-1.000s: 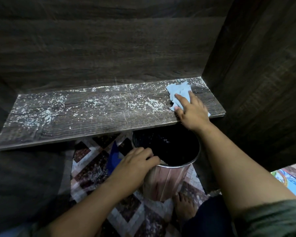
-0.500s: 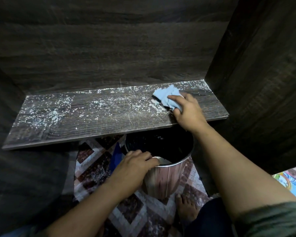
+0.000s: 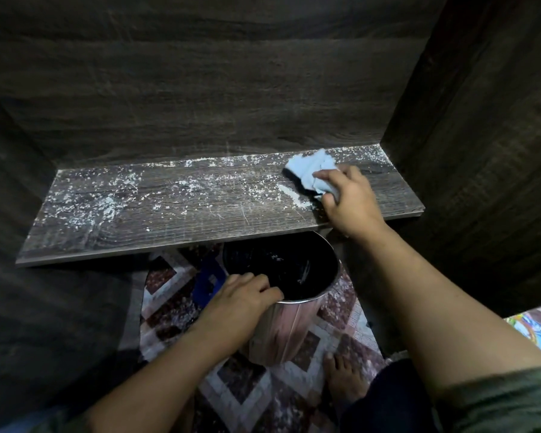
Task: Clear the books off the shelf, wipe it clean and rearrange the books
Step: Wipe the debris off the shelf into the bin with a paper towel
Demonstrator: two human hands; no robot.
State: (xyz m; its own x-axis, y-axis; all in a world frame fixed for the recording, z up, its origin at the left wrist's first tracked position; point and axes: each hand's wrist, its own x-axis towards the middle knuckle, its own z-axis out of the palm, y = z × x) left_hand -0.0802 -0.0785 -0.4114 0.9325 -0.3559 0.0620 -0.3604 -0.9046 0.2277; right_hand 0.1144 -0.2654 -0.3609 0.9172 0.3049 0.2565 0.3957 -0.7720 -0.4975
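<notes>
A dark wooden shelf (image 3: pixel 181 214) runs across the middle, speckled with white dust and crumbs. No books are in view. My right hand (image 3: pixel 350 201) grips a crumpled light blue cloth (image 3: pixel 310 168) and presses it on the shelf's right end. A small ridge of white dust lies just left of the cloth. Below the shelf's front edge stands a round metal bin (image 3: pixel 294 320) with a black liner. My left hand (image 3: pixel 241 295) grips the bin's near left rim, fingers curled over it.
Dark wood panels close in the shelf at the back, left and right (image 3: pixel 481 151). The floor (image 3: pixel 263 389) has red and white patterned tiles strewn with white specks. My bare foot (image 3: pixel 341 376) stands right of the bin. A blue object (image 3: pixel 208 276) lies left of it.
My right hand swept the cloth leftward along the shelf's right end, then back a little right, leaving that end cleaner. My left hand kept its grip on the bin's rim.
</notes>
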